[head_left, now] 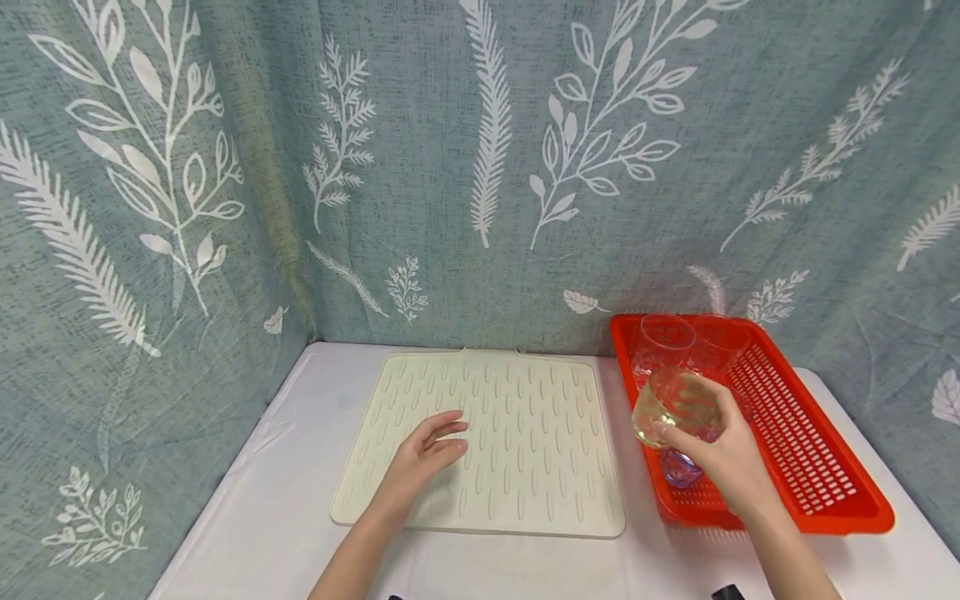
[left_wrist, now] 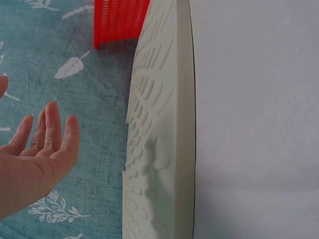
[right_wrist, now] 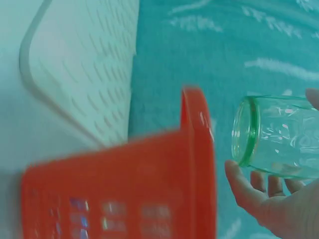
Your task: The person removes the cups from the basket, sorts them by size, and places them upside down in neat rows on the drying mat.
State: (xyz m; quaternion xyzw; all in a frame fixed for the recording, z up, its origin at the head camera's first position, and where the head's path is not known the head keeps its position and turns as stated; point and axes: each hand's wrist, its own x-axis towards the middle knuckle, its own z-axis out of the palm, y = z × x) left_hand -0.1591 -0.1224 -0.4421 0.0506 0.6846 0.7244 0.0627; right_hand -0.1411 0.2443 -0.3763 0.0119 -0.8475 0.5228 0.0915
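Observation:
My right hand [head_left: 726, 454] grips a yellow-green tinted glass [head_left: 670, 417] between thumb and fingers. It holds the glass tilted over the left side of a red plastic basket [head_left: 821, 400]. The right wrist view shows the tinted glass [right_wrist: 284, 134] on its side in that camera's frame, its thick base ring toward the fingertips. Above a cream ridged drying mat [head_left: 525, 467] hovers my left hand [head_left: 422, 458], fingers spread and slightly bent, holding nothing. In the left wrist view the left hand [left_wrist: 42, 152] is apart from the mat.
Two clear glasses [head_left: 666, 332] stand at the back of the basket. A purple glass [head_left: 681, 472] lies in its front left corner, partly hidden by the held glass. A white-covered table [head_left: 262, 492] bears mat and basket. A leaf-patterned green curtain [head_left: 420, 167] hangs behind.

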